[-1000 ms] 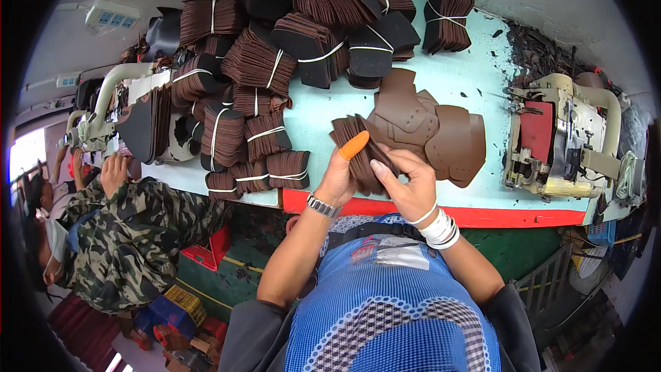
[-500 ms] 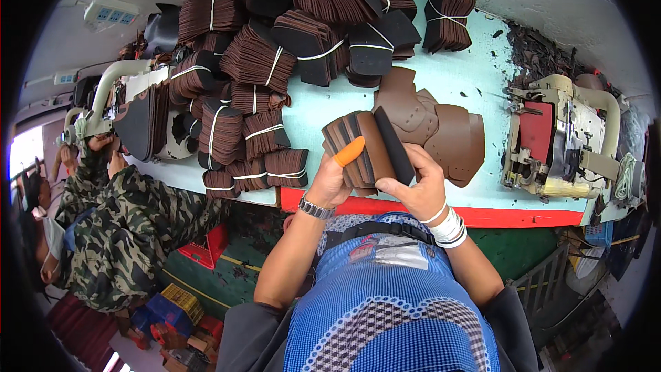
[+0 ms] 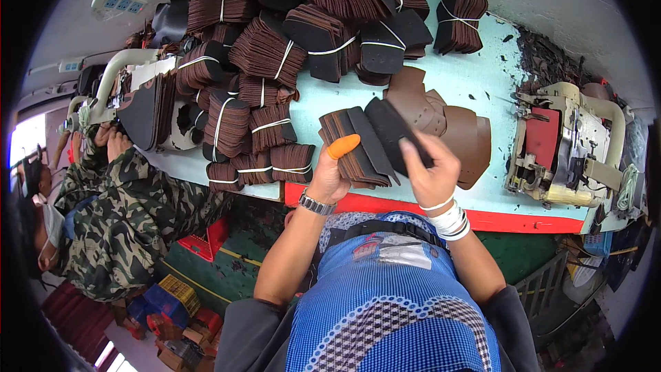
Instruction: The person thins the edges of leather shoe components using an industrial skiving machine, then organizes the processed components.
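Note:
My left hand point(image 3: 333, 173), with an orange cover on its thumb, grips a fanned stack of brown leather pieces point(image 3: 351, 145) from below, above the near edge of the turquoise table point(image 3: 475, 89). With its fingers closed, my right hand point(image 3: 431, 168) holds a dark piece point(image 3: 394, 131) at the right side of that stack. Just behind my hands, loose brown cut pieces point(image 3: 461, 131) lie flat on the table.
Several tied bundles of brown and black pieces point(image 3: 268, 55) are heaped over the table's left and back. A sewing machine point(image 3: 564, 145) stands at the right, another point(image 3: 131, 89) at the left. A person in camouflage clothing point(image 3: 124, 213) works at the left machine. A red strip point(image 3: 523, 220) edges the table front.
Both hands lifted the stack off the table and brought it nearer. The pieces are now fanned out, and my right hand has drawn one dark piece to the right.

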{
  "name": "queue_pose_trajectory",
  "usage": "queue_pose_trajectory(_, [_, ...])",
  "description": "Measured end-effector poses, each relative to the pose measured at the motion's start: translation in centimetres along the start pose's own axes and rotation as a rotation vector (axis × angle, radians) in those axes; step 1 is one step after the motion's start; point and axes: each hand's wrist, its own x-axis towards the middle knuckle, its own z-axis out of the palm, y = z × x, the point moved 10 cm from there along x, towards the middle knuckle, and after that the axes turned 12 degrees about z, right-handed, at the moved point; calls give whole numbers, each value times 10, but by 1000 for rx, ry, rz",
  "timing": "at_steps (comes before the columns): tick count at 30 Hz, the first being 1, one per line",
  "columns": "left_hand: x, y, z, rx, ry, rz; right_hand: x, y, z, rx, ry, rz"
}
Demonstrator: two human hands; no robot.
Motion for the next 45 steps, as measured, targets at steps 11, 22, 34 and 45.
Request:
queue_pose_trajectory(11, [7,-3,5,157,-60,58,-6,14,34,145,-320,238])
queue_pose_trajectory(22, [6,-12,25,232,-133,28,-7,-19,-23,-193,27,-88])
queue_pose_trajectory(34, [-3,-28,31,-22,-237,-55,-27,29,41,357,-595,414])
queue_pose_trajectory(45, [1,-19,57,30,-308,-89,8,71,-93,-692,256,17])
